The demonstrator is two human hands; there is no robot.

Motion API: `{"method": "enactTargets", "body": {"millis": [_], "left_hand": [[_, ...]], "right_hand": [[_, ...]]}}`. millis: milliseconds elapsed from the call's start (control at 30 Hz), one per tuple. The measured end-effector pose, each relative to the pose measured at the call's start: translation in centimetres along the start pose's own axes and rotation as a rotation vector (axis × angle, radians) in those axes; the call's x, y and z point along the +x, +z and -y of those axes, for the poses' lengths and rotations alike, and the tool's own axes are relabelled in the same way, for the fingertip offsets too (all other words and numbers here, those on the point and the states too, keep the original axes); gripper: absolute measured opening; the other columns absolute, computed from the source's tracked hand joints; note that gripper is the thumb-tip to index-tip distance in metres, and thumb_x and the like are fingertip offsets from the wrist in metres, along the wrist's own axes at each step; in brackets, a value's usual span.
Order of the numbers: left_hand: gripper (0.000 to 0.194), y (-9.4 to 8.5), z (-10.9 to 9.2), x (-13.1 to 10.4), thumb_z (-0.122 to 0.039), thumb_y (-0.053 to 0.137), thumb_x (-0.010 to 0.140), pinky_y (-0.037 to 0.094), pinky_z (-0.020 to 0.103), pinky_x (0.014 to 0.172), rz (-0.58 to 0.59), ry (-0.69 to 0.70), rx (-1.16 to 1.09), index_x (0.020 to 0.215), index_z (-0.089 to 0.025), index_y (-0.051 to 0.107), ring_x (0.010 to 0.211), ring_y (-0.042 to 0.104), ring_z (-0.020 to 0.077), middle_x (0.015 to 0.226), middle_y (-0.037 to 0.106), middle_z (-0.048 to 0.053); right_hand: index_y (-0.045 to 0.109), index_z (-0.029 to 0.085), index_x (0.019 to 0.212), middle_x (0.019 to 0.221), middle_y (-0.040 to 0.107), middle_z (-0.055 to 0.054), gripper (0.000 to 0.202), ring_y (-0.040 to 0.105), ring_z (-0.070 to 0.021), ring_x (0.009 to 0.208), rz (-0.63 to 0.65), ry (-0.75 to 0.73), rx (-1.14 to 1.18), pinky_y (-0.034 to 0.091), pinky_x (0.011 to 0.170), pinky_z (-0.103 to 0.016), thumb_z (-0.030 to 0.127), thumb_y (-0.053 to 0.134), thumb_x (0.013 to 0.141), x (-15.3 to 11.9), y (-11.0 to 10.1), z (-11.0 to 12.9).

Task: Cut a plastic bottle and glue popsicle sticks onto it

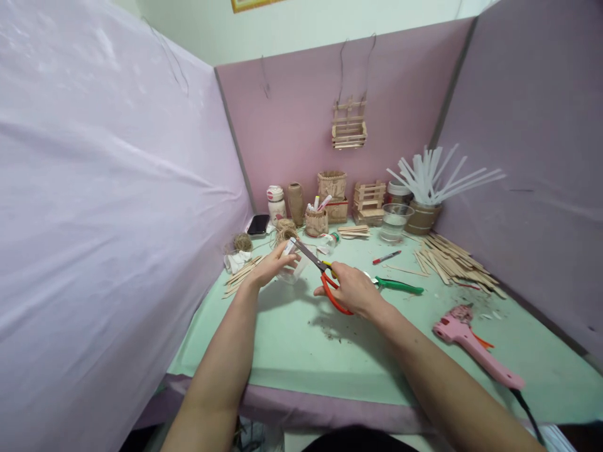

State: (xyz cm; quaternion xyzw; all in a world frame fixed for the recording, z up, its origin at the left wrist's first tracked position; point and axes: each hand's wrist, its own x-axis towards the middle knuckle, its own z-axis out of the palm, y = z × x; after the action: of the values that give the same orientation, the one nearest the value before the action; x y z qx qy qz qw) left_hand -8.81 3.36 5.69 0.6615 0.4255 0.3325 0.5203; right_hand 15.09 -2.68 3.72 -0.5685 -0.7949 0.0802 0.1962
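My right hand [354, 287] is wrapped round the handles of a pair of scissors [335, 292] with red and yellow grips. The dark blades point up and left, and their tips meet a small white piece at my left hand [276, 265]. That hand pinches a clear plastic piece [294, 270] with a white part at its top; its exact shape is hard to make out. Both hands are above the middle of the green tabletop [282, 345].
Green-handled pliers [399, 286], a red marker [387, 257] and a pink glue gun [475, 348] lie to the right. Wooden sticks [452, 260] spread behind them. Twine [285, 232], a clear water bowl [394, 221] and a pen cup [316, 223] stand farther back.
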Motion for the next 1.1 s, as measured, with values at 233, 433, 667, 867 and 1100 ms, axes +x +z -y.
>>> {"method": "enactTargets", "body": {"millis": [233,433,667,867,1100], "left_hand": [[0.070,0.3,0.5,0.2,-0.047,0.064,0.081,0.051,0.031,0.077,0.034,-0.042,-0.059,0.142,-0.025,0.039,0.091,0.064,0.0182,0.113,0.062,0.009],[0.065,0.2,0.4,0.4,-0.049,0.065,0.080,0.051,0.028,0.066,0.028,-0.121,-0.137,0.137,-0.027,0.043,0.084,0.065,0.0181,0.112,0.063,0.009],[0.078,0.2,-0.6,-0.7,-0.061,0.066,0.078,0.052,0.034,0.067,0.108,-0.167,-0.189,0.140,-0.024,0.038,0.081,0.069,0.0242,0.102,0.067,0.009],[0.065,0.8,0.3,-0.3,-0.063,0.066,0.079,0.052,0.032,0.070,0.177,-0.201,-0.180,0.128,-0.024,0.049,0.090,0.066,0.0226,0.107,0.065,0.008],[0.067,1.9,-0.2,-0.5,-0.068,0.067,0.074,0.053,0.033,0.070,0.318,-0.257,-0.205,0.123,-0.027,0.048,0.077,0.069,0.0198,0.102,0.066,0.005]], "right_hand": [[0.053,0.023,0.084,0.084,0.067,-0.007,0.045,0.062,-0.0224,0.075,0.008,0.011,0.030,0.028,0.059,-0.028,0.068,0.057,0.084,-0.2,0.1,-0.4],[0.045,0.024,0.071,0.067,0.055,0.004,0.037,0.047,-0.0139,0.062,0.094,0.118,0.393,0.031,0.056,-0.024,0.055,0.061,0.080,0.2,-0.8,-1.2],[0.041,0.022,0.072,0.068,0.047,0.004,0.035,0.041,-0.0116,0.061,0.232,0.054,0.510,0.031,0.054,-0.024,0.053,0.046,0.088,-0.9,-2.8,-2.4],[0.037,0.022,0.073,0.059,0.042,0.006,0.037,0.040,-0.0093,0.051,0.458,0.046,0.570,0.031,0.047,-0.022,0.053,0.039,0.094,-3.0,-5.2,-2.2],[0.037,0.022,0.070,0.053,0.041,0.005,0.037,0.037,-0.0082,0.043,0.537,0.137,0.567,0.028,0.040,-0.020,0.051,0.040,0.094,-4.2,-6.2,-2.1]]}}
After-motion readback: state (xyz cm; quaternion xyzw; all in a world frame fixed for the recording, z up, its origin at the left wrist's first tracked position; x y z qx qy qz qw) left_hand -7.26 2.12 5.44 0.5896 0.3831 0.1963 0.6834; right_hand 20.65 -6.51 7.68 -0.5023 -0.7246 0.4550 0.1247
